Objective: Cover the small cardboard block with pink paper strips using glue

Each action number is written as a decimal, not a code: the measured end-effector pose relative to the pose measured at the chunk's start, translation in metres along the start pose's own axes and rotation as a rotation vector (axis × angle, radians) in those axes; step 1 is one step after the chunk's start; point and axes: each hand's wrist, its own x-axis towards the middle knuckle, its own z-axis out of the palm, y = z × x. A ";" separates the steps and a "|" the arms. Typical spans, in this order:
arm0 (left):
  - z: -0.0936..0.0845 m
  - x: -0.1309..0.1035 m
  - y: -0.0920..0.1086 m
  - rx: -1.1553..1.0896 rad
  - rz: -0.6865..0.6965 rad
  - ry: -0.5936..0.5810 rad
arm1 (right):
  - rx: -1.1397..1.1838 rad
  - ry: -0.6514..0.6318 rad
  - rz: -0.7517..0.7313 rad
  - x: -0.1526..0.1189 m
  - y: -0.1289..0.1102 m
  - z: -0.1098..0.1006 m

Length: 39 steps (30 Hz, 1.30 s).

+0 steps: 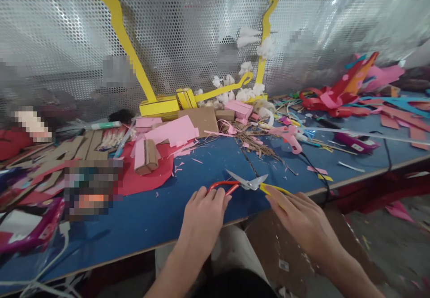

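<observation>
Metal scissor blades (pixel 250 184) meet and cross just above the front part of the blue table, their tips pointing apart to the upper left and upper right. My left hand (pixel 204 210) is closed around a red scissors handle (pixel 223 183). From the other side, my right hand (pixel 300 217) grips a yellow scissors handle (pixel 267 188). Whether these are one pair or two I cannot tell. No paper shows between the blades. Behind them lie small pink scraps and a bundle of brown twigs (pixel 260 143).
On the blue tabletop (pixel 208 163) lie a red sheet (pixel 161 172), a pink-and-cardboard block (pixel 146 157) and a pink glue gun (pixel 290 138) with its cord. Yellow cardboard shapes (pixel 159 107) and white fluff stand against the perforated metal panel (pixel 188 34). Red paper pieces (pixel 339 99) crowd the right.
</observation>
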 end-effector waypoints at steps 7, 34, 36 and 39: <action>-0.042 0.011 -0.025 -0.454 -0.105 -0.026 | 0.355 0.156 0.021 0.031 0.014 -0.045; -0.095 0.024 -0.179 -1.303 -0.628 0.502 | 0.684 -0.539 0.000 0.264 0.012 0.158; -0.089 0.025 -0.185 -1.346 -0.636 0.580 | 0.586 -0.588 -0.074 0.266 0.000 0.166; -0.074 0.038 -0.191 -1.377 -0.662 0.632 | 0.489 -0.636 -0.157 0.264 -0.005 0.159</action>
